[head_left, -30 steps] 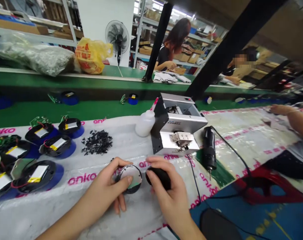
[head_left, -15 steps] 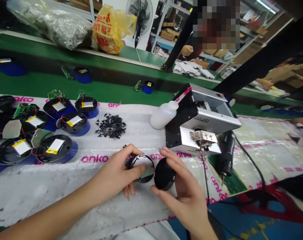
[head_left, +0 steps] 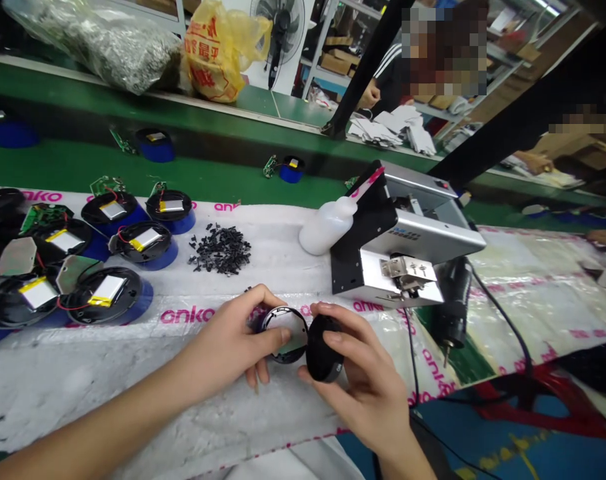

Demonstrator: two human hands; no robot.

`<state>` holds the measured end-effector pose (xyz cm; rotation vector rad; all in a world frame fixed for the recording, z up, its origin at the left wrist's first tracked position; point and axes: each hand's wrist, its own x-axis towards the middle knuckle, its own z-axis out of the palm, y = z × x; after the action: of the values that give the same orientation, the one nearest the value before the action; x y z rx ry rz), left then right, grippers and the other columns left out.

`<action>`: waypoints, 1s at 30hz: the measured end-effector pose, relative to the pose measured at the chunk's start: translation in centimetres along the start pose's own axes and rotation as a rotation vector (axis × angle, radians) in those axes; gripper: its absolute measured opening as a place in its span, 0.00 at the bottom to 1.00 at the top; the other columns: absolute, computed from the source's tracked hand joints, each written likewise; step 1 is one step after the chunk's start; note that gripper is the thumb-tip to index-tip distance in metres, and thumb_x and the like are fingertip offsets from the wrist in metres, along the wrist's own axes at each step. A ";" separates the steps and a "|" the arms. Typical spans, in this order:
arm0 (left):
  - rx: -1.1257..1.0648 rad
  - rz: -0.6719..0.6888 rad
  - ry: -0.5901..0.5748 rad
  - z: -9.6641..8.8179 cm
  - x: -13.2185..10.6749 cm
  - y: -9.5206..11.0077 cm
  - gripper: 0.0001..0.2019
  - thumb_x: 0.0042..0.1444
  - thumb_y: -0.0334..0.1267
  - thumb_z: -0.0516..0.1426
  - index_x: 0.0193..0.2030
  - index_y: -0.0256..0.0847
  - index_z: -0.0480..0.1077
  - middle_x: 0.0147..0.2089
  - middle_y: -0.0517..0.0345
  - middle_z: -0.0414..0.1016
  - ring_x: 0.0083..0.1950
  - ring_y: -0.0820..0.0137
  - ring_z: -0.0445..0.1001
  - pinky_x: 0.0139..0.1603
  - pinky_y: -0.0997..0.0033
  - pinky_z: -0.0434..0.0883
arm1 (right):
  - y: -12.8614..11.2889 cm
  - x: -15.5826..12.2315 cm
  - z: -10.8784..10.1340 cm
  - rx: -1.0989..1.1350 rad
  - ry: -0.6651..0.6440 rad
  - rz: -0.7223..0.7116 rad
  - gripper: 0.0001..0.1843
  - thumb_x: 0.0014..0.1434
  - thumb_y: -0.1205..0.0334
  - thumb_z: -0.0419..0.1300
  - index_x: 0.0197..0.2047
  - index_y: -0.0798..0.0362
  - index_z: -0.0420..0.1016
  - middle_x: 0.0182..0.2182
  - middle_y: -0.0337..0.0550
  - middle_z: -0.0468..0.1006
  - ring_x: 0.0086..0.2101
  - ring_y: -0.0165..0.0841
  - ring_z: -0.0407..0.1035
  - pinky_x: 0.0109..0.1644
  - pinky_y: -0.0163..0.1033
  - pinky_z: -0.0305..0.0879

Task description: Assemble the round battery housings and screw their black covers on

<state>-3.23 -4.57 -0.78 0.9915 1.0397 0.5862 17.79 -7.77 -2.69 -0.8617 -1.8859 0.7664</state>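
Observation:
My left hand (head_left: 225,347) grips a round black ring housing (head_left: 285,335) with a pale metallic disc inside it. My right hand (head_left: 363,385) holds a black domed cap (head_left: 323,349) against the housing's right edge. The cap's inner face is hidden from this angle. To the left, several open black housings (head_left: 107,293) on blue discs hold flat batteries and wires. A pile of small black plastic pieces (head_left: 219,249) lies just beyond my hands.
A silver bench machine (head_left: 407,243) stands beyond my right hand, beside a white squeeze bottle (head_left: 327,227). A corded black power screwdriver (head_left: 453,300) lies to its right. A co-worker's hand (head_left: 605,240) rests at the far right, beyond which runs a green conveyor belt (head_left: 183,180).
My right hand has brought the black cap left, up against the housing. The view has shifted since the oldest frame, and the machine now appears further right.

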 end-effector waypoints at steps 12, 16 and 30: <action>-0.034 0.020 -0.020 0.0 0.2 -0.2 0.11 0.58 0.42 0.61 0.43 0.43 0.65 0.14 0.71 0.68 0.15 0.74 0.69 0.15 0.81 0.68 | -0.6 0.7 -0.2 -0.118 -0.052 0.022 0.33 0.60 0.74 0.66 0.64 0.38 0.67 0.61 0.43 0.66 0.60 0.39 0.64 0.62 0.44 0.68; -0.093 0.027 -0.105 -0.8 0.3 -0.4 0.10 0.60 0.41 0.60 0.43 0.43 0.64 0.20 0.67 0.74 0.18 0.72 0.74 0.19 0.78 0.72 | -1.5 2.4 -1.0 -0.242 -0.199 0.108 0.34 0.60 0.67 0.68 0.66 0.36 0.65 0.62 0.40 0.68 0.60 0.39 0.66 0.63 0.44 0.68; -0.447 -0.056 -0.495 -4.3 0.9 -0.8 0.13 0.61 0.31 0.58 0.51 0.39 0.66 0.36 0.55 0.80 0.38 0.66 0.84 0.47 0.61 0.77 | -1.1 6.5 -2.1 -0.370 -0.600 -0.009 0.40 0.55 0.59 0.73 0.68 0.45 0.63 0.61 0.41 0.72 0.58 0.41 0.69 0.63 0.45 0.69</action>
<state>-6.77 -2.53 -2.57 0.6584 0.4644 0.4655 17.08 -2.82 2.05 -0.9088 -2.6216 0.7324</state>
